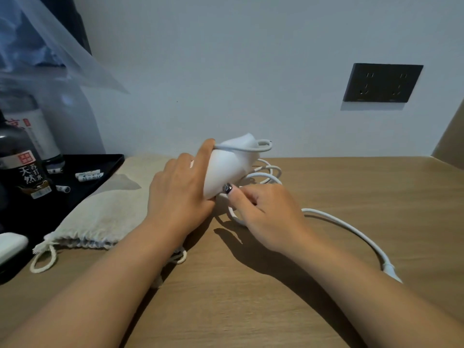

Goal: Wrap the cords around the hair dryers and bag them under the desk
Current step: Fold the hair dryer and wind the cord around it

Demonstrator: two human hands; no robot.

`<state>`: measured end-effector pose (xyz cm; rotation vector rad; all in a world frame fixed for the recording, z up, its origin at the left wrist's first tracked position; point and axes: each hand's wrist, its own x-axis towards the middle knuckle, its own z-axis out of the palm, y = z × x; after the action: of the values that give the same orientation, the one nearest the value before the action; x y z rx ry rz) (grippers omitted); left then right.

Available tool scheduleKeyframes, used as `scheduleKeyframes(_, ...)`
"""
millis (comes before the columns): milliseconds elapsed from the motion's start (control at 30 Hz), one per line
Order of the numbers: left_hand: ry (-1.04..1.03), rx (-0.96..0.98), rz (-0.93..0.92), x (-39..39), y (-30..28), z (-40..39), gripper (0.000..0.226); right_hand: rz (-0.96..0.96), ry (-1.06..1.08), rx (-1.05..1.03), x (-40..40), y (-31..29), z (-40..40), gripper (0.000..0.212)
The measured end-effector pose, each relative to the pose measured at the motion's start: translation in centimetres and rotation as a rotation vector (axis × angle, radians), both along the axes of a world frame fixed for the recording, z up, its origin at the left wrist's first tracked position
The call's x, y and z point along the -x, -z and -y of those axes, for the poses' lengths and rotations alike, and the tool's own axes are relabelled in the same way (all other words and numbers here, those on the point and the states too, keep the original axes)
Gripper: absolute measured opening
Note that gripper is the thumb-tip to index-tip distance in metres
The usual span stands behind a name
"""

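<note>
The hair dryer (223,169) is white and smooth, a rounded body lifted just above the wooden tabletop (326,197) near the middle of the view, close to the wall. Its white cord (351,231) lies in several loose loops behind and under the body, with one strand drawn over the top of it, and a long length sweeps out to the right across the tabletop and curves back toward the near edge, where it thickens into a white sleeve.

The left hand (180,192) has its grip on the dryer, fingers curled over the left side and the forefinger laid along the top, pressing the strand of cord against the body. The right hand (266,212) pinches the cord just beside the lower end of the dryer, fingers curled round it.

To the left, a pale cloth drawstring bag (108,212) lies flat on the tabletop, partly under the left forearm. Beyond it sits a black tray (110,162) holding a dark bottle (25,172) and small white tubes. A dark socket plate (383,82) is set in the wall at upper right.
</note>
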<state>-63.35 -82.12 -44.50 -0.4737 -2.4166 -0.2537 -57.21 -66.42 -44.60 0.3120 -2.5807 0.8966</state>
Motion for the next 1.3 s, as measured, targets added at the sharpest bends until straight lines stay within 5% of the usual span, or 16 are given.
scheduleKeyframes(300,-0.02,0.089,-0.077,0.0,0.4,-0.5,0.096,0.236,0.061,0.428,-0.3,-0.6,0.7,0.066)
scheduleKeyframes(567,0.057,0.17,-0.249,-0.9,0.0,-1.6,0.082,0.648,-0.008,0.906,-0.2,-1.5,0.6,0.078)
scheduleKeyframes(867,0.104,0.214,-0.355,-1.4,0.1,-2.1,0.081,0.755,-0.027,1.286,0.1,-1.4,-0.5,0.068)
scheduleKeyframes(1000,0.157,0.146,-0.347,-1.5,0.2,-2.2,0.083,0.622,0.013,1.295,0.4,-1.4,-1.1,0.055)
scheduleKeyframes(1100,0.337,-0.047,-0.119,-1.3,0.1,-1.8,0.093,0.515,0.068,1.223,0.7,-1.6,-1.7,0.052)
scheduleKeyframes(1200,0.467,-0.561,0.37,-1.2,-0.7,-0.7,0.112,0.421,0.076,1.139,1.0,-1.8,-2.6,0.05)
scheduleKeyframes(1300,0.511,-0.809,0.764,-0.1,-0.7,0.8,0.128,0.4,-0.029,1.065,1.2,-1.8,-3.0,0.06)
